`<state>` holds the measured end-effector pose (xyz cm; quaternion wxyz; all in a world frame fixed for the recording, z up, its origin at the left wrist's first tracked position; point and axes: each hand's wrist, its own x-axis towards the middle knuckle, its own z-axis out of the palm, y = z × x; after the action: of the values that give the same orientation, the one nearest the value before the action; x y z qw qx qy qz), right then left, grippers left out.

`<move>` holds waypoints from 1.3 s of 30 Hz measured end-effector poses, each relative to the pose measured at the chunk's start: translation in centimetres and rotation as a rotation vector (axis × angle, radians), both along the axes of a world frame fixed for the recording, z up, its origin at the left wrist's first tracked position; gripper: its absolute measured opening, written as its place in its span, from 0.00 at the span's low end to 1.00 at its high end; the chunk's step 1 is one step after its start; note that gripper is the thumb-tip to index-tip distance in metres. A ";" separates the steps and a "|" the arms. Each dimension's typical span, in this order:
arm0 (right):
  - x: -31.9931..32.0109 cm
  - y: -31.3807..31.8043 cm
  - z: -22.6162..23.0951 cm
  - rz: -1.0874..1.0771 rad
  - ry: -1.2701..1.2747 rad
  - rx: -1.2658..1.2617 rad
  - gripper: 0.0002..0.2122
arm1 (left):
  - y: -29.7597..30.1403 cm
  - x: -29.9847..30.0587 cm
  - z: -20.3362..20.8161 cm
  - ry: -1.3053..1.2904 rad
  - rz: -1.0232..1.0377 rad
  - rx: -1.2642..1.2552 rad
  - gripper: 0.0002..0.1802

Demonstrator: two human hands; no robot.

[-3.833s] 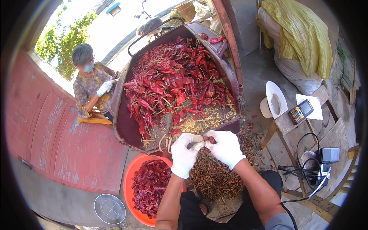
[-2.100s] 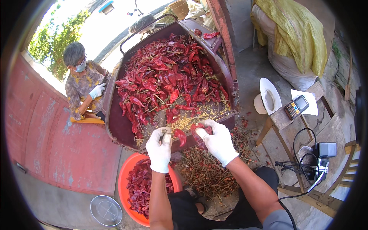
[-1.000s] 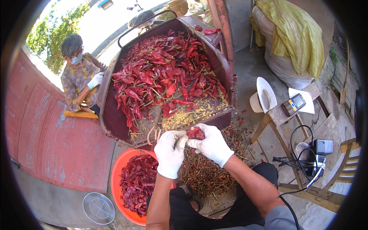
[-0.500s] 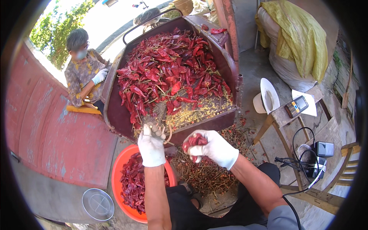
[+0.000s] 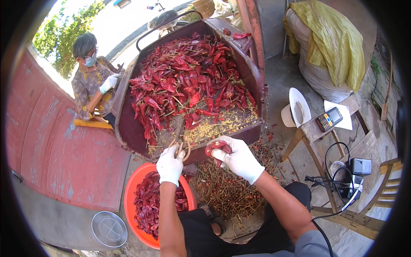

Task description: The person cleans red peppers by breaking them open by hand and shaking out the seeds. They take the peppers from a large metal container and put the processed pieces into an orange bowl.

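In my white-gloved right hand point(image 5: 239, 160), the fingers are closed round a small bunch of dried red chili peppers point(image 5: 218, 150). My left hand point(image 5: 170, 165), also in a white glove, pinches thin, tan, curved chili stems point(image 5: 187, 150) close to the near edge of the metal cart. A heap of dried red chilies point(image 5: 184, 81) with stems fills much of that dark red cart point(image 5: 231, 147). Below my left hand stands an orange-red basin point(image 5: 191, 192) holding more chilies point(image 5: 147, 205). Loose stems point(image 5: 231, 192) lie piled on the ground beneath my right hand.
A masked person point(image 5: 92, 83) in white gloves sits at the cart's left side. Rightward stand a white hat point(image 5: 299, 109), a handheld device point(image 5: 329, 118) on a wooden stool point(image 5: 312, 130), and black cables point(image 5: 334, 171). A round sieve point(image 5: 109, 229) lies at lower left.
My left hand has turned, and its fingers have closed in on the stems. The right hand has shifted slightly, still holding chilies. The other person's gloved hand has risen a little.
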<state>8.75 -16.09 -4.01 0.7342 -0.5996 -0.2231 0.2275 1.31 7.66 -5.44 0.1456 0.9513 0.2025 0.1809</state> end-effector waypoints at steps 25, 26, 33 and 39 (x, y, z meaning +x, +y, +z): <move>1.2 -0.5 1.2 -0.279 -0.349 -0.391 0.16 | -0.7 -0.4 2.6 -0.425 -0.252 -1.272 0.29; 1.1 -0.3 1.0 -0.271 -0.344 -0.360 0.15 | -1.8 -0.7 3.6 -0.438 -0.284 -1.232 0.31; 0.5 -0.8 2.0 -0.230 -0.430 -0.477 0.13 | -6.0 -1.7 6.0 -0.209 -0.080 -1.097 0.28; 0.7 -0.8 1.4 -0.241 -0.548 -0.529 0.12 | -8.3 -1.5 5.1 -0.038 -0.360 0.080 0.26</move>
<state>9.44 -16.92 -2.59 0.4891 -0.8284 -0.2723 0.0209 -0.16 -0.67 -0.32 0.1415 0.9737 0.0191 0.1776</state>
